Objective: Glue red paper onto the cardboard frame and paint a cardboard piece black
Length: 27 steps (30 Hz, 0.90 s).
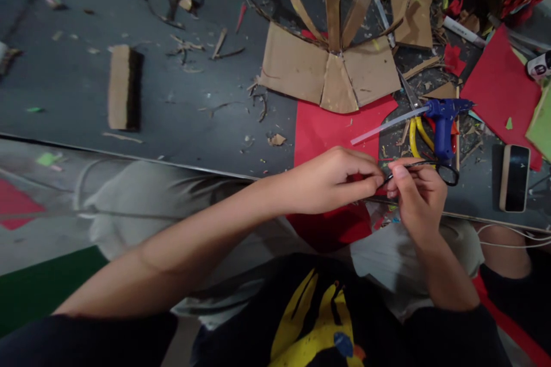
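Note:
Near the table's front edge, my left hand point(340, 179) is closed in a pinch on one end of a thin black cord or wire. My right hand point(419, 189) is also closed, its thumb and fingers holding the black cord point(450, 174), which loops out past the knuckles on the right. The two hands nearly meet, fingertips close together. Red paper point(327, 132) lies under and beyond my left hand, with a folded cardboard piece point(297, 63) resting over its far part. A blue glue gun point(443, 126) with a clear stick lies just beyond my right hand, beside yellow-handled scissors point(414, 137).
A cardboard block point(119, 87) stands on the dark table point(193, 126) at left. At right lie a phone point(515, 178), more red paper point(495, 86), a white marker point(464, 31) and a small bottle point(538, 66). Cardboard strips point(331, 0) rise at the back; scraps are scattered about.

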{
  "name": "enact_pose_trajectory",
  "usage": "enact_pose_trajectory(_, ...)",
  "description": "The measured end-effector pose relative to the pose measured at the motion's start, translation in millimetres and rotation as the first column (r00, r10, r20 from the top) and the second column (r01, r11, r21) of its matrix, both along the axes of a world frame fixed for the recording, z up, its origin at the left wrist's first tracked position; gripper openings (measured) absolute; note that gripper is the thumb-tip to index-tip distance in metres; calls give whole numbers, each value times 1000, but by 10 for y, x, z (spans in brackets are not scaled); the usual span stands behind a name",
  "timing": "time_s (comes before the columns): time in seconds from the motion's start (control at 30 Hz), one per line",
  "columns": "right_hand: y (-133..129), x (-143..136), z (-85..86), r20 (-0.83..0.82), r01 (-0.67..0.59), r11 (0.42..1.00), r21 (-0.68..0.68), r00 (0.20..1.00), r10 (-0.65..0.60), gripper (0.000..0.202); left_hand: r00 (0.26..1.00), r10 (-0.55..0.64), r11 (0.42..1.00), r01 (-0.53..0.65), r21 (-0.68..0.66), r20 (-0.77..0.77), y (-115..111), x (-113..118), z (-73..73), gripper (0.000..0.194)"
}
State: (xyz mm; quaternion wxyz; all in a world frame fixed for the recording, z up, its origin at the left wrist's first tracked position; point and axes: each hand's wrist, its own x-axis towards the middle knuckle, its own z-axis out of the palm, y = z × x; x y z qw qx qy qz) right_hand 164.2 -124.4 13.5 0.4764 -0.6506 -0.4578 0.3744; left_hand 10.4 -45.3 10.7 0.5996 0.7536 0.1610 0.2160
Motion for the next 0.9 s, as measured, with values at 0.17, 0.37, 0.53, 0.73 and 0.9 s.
enact_pose_trajectory(0.17,-17,-28,-14,76,-39,999,37,996,36,11,996,78,995,-76,69,-33,-29,16,-35,19)
enact_pose_trajectory(0.37,-32,-41,-40,112,-42,995,91,993,31,10,994,108,991,-106,76,-20,-46,22,-34,25)
enact_pose_trajectory(0.53,-22,-22,-31,91,-44,996,84,995,36,13,995,100,995,-99,31,-28,-48,15,-5,25)
enact_pose_trajectory(0.73,8,7,-26,64,19,994,111,998,-26,15,994,113,993,-113,-39,-12,-29,26,20,27)
enact_pose_trajectory(0.9,10,13,-30,46,57,991,122,997,-63,16,968,250,960,-252,-122,-32,-52,29,6,16)
